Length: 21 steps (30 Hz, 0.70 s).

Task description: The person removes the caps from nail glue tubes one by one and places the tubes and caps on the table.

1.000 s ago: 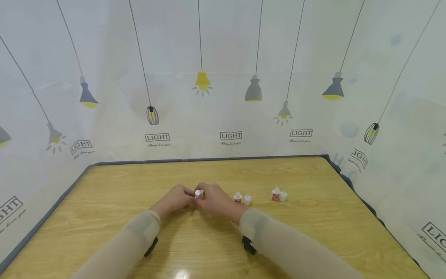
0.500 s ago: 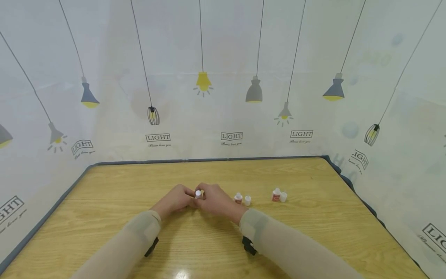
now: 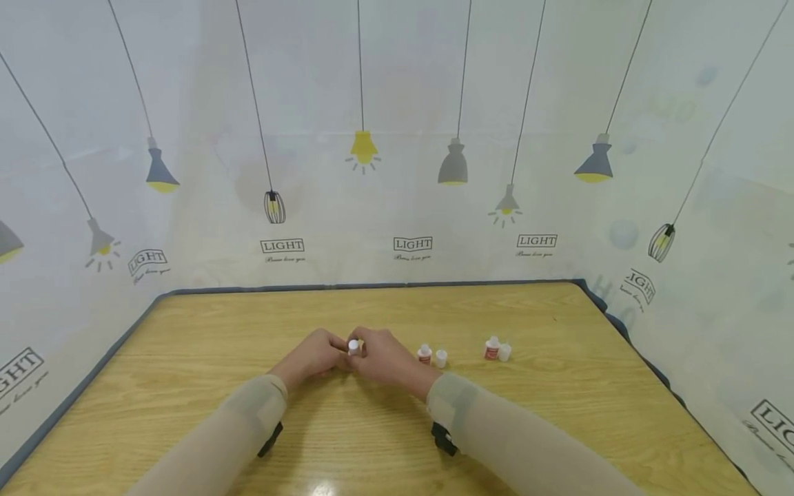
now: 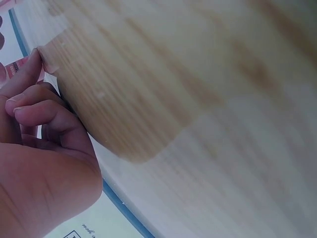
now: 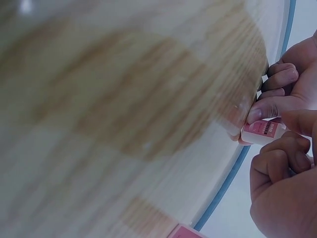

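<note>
A small white bottle [image 3: 353, 347] with a red label [image 5: 265, 129] stands on the table between both hands. Its white top shows in the head view. My left hand [image 3: 315, 353] holds the bottle low down, and its thumb lies near the base in the right wrist view. My right hand [image 3: 387, 356] has thumb and forefinger around the upper end, partly hiding it. In the left wrist view the bottle [image 4: 17, 66] is mostly covered by the left hand's fingers.
Right of the hands stands a second red-labelled bottle [image 3: 424, 356] with a loose white cap [image 3: 441, 358] beside it. Farther right is a third bottle [image 3: 492, 349] with another white cap [image 3: 505, 353]. The wooden table [image 3: 260, 313] ends at a dark edge against a patterned wall covering.
Hands and bottle keep the same place on the table; the head view shifts very slightly. The other bottles and caps have not moved.
</note>
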Available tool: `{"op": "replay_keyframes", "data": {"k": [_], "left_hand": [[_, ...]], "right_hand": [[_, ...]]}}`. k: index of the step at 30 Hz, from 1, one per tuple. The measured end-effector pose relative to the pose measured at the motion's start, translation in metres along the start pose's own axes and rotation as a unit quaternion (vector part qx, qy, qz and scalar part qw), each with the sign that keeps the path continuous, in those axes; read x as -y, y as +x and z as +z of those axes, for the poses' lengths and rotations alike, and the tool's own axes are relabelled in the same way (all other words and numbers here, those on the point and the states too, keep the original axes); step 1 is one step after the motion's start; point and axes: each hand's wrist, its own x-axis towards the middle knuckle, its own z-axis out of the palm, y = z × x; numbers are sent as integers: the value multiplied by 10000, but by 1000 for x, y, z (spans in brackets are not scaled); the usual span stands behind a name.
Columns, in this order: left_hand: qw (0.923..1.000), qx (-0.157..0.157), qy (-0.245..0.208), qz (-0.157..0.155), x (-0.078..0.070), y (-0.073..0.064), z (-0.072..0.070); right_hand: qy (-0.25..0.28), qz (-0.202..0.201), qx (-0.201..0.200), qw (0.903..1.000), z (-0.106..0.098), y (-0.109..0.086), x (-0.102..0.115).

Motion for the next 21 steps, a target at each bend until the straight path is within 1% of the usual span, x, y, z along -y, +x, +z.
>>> {"op": "replay_keyframes", "data": {"k": [7,10,17,21], "left_hand": [[10000,-16,-20,44,5,-2,2],[10000,-14,-49,48,6,-3,3],[9999,-31,-115,-106,3,-2,2],[9999,-46,-99,-127,2,0,1]], "right_hand": [[-18,-47,98,9999,7,-1,-2],[-59,-82,80,9999,8,-2,-3],[-52,-98,27,9999,5,-2,-4],[34,-140,9,9999,3,-3,-5]]}}
